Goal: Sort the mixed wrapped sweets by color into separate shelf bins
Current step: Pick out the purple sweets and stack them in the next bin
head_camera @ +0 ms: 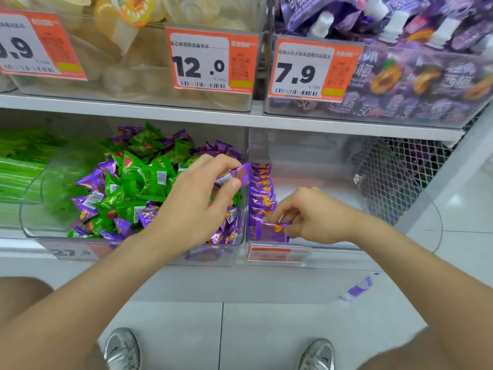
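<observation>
A clear bin (40, 209) on the lower shelf holds a mixed heap of green sweets (149, 180) and purple sweets (90, 180). My left hand (197, 198) hovers over the heap's right side and pinches one purple sweet (237, 176) between thumb and fingers. To the right, a second clear bin (320, 169) holds a neat row of purple sweets (262, 193) stacked along its left wall. My right hand (309, 214) reaches into this bin and pinches the frontmost purple sweet (272, 231) of the row.
Green packets (18, 166) fill the bin at the far left. The upper shelf carries bins of pale jelly cups (128, 62) and purple pouches (416, 76) with price tags. A purple wrapper (358, 288) lies on the tiled floor. A wire mesh panel (394, 172) closes the right end.
</observation>
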